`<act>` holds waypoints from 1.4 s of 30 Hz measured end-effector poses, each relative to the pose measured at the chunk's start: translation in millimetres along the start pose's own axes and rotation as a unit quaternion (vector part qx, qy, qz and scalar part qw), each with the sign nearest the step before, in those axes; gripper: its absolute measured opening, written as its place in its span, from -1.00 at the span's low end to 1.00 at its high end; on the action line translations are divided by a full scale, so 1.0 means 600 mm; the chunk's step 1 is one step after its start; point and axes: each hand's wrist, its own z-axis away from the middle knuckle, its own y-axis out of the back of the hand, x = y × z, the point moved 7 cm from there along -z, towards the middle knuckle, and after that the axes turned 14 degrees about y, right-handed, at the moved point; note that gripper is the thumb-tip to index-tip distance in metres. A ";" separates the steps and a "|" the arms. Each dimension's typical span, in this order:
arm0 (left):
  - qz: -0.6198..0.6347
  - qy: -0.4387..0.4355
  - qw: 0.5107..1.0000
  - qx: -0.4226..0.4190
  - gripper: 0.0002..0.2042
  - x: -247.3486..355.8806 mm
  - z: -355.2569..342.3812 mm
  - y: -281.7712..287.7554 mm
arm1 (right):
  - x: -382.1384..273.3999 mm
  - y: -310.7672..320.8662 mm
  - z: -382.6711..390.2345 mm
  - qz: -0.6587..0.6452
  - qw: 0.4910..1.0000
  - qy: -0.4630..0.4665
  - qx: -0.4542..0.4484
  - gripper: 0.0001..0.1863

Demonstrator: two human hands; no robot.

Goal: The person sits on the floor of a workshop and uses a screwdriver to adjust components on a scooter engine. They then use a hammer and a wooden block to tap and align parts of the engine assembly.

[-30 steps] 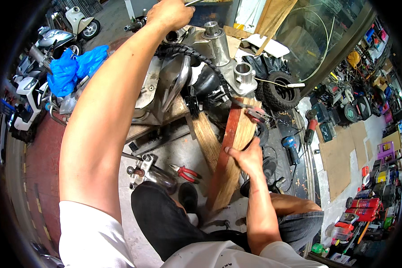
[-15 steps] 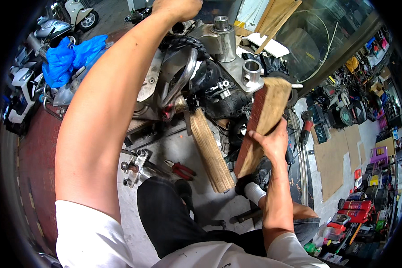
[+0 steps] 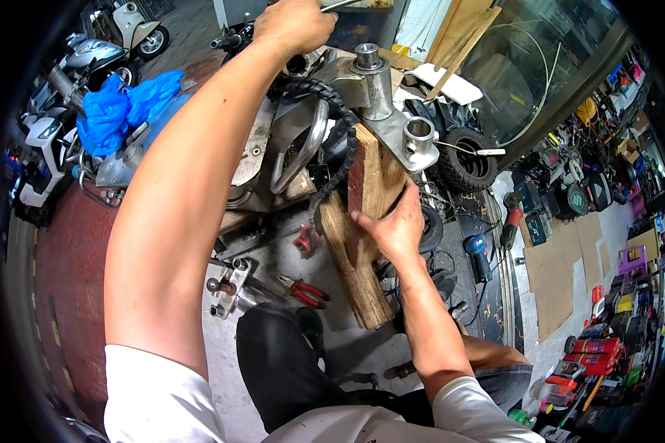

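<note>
The right grip (image 3: 397, 230), pinching a red-sided wooden block (image 3: 369, 177), has swung leftward; the block now overlaps the timber (image 3: 363, 295) below-left of it. The left grip (image 3: 295, 28) clasps a metal rod (image 3: 340, 4).

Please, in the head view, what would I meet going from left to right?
Blue plastic bag, red-handled pliers, right hand holding a wooden block, blue power tool, brown cardboard.

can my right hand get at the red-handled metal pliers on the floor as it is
Probably not: the right hand grips a red-sided brown wooden block, and a long, brown wooden beam appears between it and the pliers.
</note>
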 end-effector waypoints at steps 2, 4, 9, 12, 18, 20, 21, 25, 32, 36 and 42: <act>0.030 0.043 0.999 0.000 -0.58 0.017 0.029 0.022 | 0.018 -0.028 -0.008 -0.011 0.999 0.016 0.048 0.21; 0.042 0.065 0.997 -0.001 -0.59 0.031 0.039 0.022 | 0.032 -0.042 -0.012 -0.008 0.996 0.033 0.087 0.22; 0.024 0.085 0.996 0.004 -0.57 0.008 0.023 0.025 | 0.012 -0.079 -0.024 -0.007 0.992 0.036 0.119 0.21; 0.033 0.088 0.996 0.006 -0.57 0.007 0.026 0.019 | 0.021 -0.085 -0.028 -0.054 0.992 0.019 0.113 0.15; 0.051 0.071 0.996 0.013 -0.57 0.012 0.036 0.025 | 0.020 -0.081 -0.028 -0.081 0.984 0.034 0.152 -0.02; 0.065 0.060 0.996 0.010 -0.57 0.016 0.041 0.029 | 0.032 -0.092 -0.028 -0.089 0.985 0.016 0.145 -0.03; 0.065 0.056 0.996 0.003 -0.57 0.016 0.041 0.031 | 0.035 -0.097 -0.027 -0.077 0.988 0.014 0.135 0.00; 0.021 0.072 0.997 0.004 -0.56 0.008 0.031 0.022 | 0.034 -0.094 -0.014 -0.076 0.992 -0.006 0.100 0.11; 0.062 0.071 0.996 0.009 -0.56 0.007 0.035 0.022 | -0.027 -0.038 -0.094 -0.406 0.907 0.108 0.035 -0.21; 0.051 0.072 0.996 0.006 -0.56 0.011 0.035 0.028 | -0.087 -0.026 -0.140 -0.441 0.882 0.164 -0.025 -0.38; 0.059 0.080 0.995 0.007 -0.56 0.018 0.041 0.029 | 0.045 -0.045 -0.162 -0.555 0.810 0.132 0.138 -0.61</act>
